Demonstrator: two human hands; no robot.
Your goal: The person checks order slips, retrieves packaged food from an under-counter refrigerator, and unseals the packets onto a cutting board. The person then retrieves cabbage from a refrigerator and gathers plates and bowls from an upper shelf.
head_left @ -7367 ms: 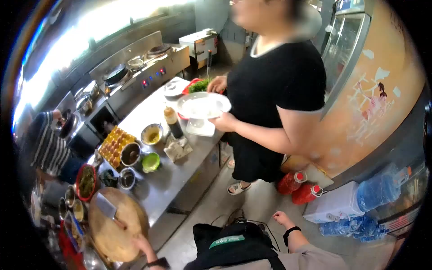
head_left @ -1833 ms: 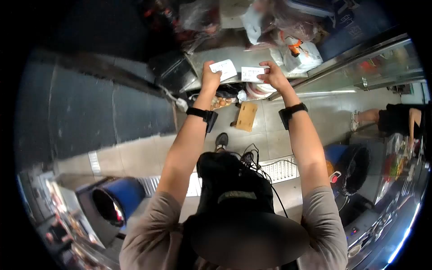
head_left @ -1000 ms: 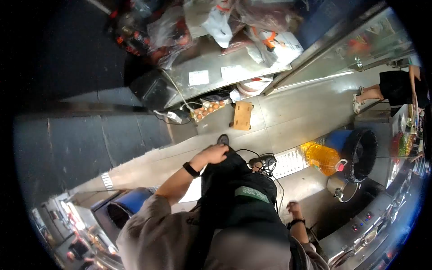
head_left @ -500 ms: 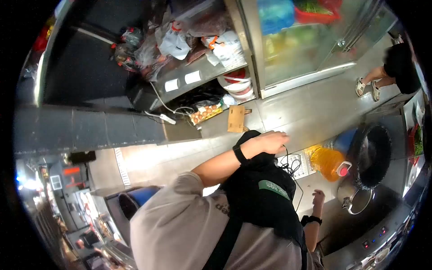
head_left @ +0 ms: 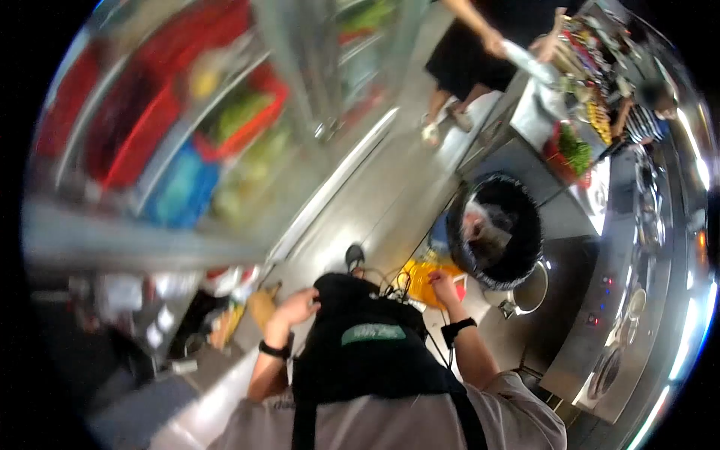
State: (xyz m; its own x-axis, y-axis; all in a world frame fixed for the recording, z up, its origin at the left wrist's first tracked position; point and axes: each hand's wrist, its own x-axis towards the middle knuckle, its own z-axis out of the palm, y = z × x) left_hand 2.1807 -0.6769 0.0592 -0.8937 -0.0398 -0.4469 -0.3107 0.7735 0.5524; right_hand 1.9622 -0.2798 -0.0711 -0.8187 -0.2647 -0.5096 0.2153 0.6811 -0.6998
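Note:
My left hand [head_left: 298, 306] hangs beside the black apron [head_left: 352, 307], its fingers loosely bent and apart, with nothing in it. My right hand [head_left: 444, 286] is at the other side of the apron, in front of the yellow oil jug [head_left: 417, 279] in this view. Its fingers are half curled and slightly blurred, and I see nothing held in them. I cannot tell whether it touches the jug. A tangle of black cable [head_left: 397, 285] lies between the apron and the jug.
A black-lined bin [head_left: 501, 264] holds plastic waste ahead to the right, near a metal pot [head_left: 531, 289]. A glass-door fridge [head_left: 300, 217] stands at left. Another person [head_left: 480, 60] holds a pale object by the counter [head_left: 536, 112]. A steel cooking counter [head_left: 581, 330] runs along the right.
My view has swung right, toward the bin and counter. My left hand has moved from across the apron's front to its left side. My right hand now appears before the jug.

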